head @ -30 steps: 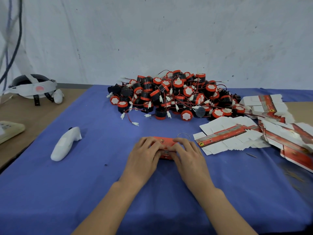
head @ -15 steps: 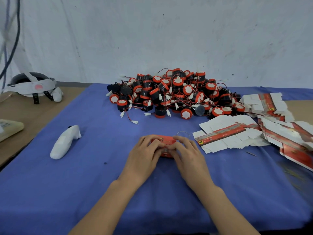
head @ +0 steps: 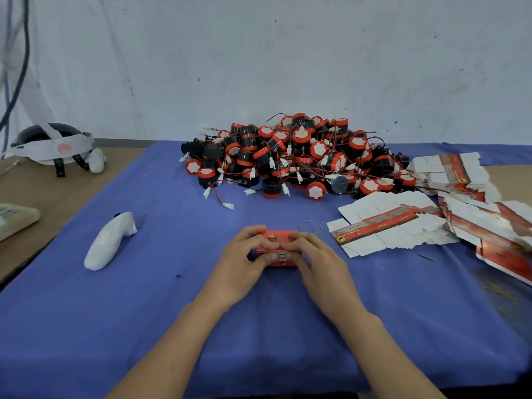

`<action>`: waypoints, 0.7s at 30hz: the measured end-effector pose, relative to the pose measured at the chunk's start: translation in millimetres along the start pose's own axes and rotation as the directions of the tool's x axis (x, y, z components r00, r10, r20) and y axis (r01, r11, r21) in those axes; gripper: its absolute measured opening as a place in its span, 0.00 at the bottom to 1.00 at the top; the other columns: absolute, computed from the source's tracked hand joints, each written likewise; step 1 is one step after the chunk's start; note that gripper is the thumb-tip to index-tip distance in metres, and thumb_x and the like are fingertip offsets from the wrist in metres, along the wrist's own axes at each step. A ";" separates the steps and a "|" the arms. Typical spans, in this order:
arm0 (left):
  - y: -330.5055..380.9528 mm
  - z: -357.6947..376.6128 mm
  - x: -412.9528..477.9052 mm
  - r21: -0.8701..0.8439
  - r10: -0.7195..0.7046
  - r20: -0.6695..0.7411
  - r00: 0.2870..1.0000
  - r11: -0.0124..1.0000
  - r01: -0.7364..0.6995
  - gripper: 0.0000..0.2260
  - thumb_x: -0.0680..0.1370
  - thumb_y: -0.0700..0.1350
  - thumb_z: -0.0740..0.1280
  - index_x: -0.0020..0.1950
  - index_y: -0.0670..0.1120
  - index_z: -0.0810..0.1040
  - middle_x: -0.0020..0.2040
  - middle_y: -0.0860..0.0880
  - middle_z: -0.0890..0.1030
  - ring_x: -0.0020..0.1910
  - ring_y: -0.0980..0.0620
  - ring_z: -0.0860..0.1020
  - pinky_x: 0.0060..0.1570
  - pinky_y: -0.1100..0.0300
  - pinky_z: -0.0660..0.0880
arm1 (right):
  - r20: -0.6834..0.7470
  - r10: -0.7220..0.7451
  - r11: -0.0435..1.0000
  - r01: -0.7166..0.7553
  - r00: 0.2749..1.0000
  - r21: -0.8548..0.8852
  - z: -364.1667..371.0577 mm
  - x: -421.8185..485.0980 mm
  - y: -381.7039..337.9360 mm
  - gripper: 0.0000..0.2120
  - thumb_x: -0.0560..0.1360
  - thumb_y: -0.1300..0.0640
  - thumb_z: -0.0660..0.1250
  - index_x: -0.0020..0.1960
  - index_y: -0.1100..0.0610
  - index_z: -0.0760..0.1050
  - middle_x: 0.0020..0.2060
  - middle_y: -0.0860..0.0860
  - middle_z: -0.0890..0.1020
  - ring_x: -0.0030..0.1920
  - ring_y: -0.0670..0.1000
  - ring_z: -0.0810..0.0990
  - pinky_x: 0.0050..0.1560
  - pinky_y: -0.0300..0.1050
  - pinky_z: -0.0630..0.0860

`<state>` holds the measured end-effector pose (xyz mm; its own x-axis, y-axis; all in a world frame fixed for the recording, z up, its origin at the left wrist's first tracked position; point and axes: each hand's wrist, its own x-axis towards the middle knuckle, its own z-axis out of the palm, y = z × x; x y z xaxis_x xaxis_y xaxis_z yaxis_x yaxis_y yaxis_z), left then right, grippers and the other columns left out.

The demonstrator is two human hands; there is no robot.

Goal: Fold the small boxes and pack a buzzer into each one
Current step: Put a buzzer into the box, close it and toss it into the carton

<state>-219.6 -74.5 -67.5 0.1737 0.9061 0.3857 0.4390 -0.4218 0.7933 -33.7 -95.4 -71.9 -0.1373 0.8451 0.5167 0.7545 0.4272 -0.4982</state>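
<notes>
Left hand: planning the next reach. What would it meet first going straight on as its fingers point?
The left hand already touches the small red box; beyond it probably lies the rubber band.

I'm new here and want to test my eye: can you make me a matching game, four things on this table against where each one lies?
Things:
1. buzzers
2. flat boxes
3. red box
4. white controller

Places:
A. alone on the cloth, left
B. between both hands, near the middle
C. piled at the back by the wall
D. spread out on the right

Pairs: 1-C, 2-D, 3-B, 4-A
</notes>
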 end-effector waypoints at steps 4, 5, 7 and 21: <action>2.2 1.1 1.4 -0.061 -0.037 -0.009 0.999 0.997 0.037 0.12 0.75 0.40 0.74 0.42 0.59 0.83 0.63 0.64 0.72 0.60 0.67 0.73 0.55 0.75 0.69 | -0.064 -0.027 0.996 0.021 0.998 -0.082 0.3 -1.7 -3.0 0.07 0.81 0.60 0.67 0.54 0.51 0.81 0.61 0.42 0.80 0.55 0.52 0.81 0.48 0.52 0.80; 2.7 0.9 1.5 -0.071 -0.042 -0.005 0.999 0.997 0.042 0.13 0.75 0.40 0.74 0.41 0.59 0.83 0.63 0.63 0.73 0.60 0.65 0.74 0.55 0.74 0.70 | -0.074 -0.031 0.995 0.024 0.997 -0.094 -0.2 -1.8 -4.1 0.06 0.80 0.61 0.68 0.53 0.51 0.81 0.60 0.43 0.81 0.54 0.53 0.81 0.47 0.52 0.80; 3.2 0.4 1.6 -0.088 -0.047 0.001 0.999 0.995 0.047 0.13 0.75 0.40 0.74 0.40 0.60 0.83 0.63 0.63 0.73 0.59 0.62 0.75 0.56 0.70 0.72 | -0.082 -0.040 0.993 0.030 0.996 -0.115 -1.5 -2.0 -6.0 0.06 0.80 0.61 0.68 0.52 0.52 0.81 0.59 0.44 0.81 0.53 0.53 0.82 0.45 0.52 0.80; 30.0 10.4 -8.3 -0.277 -0.204 0.000 0.979 0.941 0.196 0.11 0.76 0.54 0.72 0.56 0.53 0.80 0.53 0.56 0.82 0.51 0.63 0.80 0.44 0.71 0.75 | -0.045 0.296 0.850 -0.242 0.954 0.467 -14.9 -12.0 -15.1 0.09 0.84 0.50 0.61 0.61 0.40 0.75 0.57 0.38 0.79 0.55 0.39 0.77 0.50 0.32 0.74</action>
<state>-198.7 -94.3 -51.8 0.0807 0.9731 0.2160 0.2025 -0.2282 0.9523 -34.0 -116.8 -60.2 0.1215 0.9183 0.3769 0.3752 0.3090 -0.8739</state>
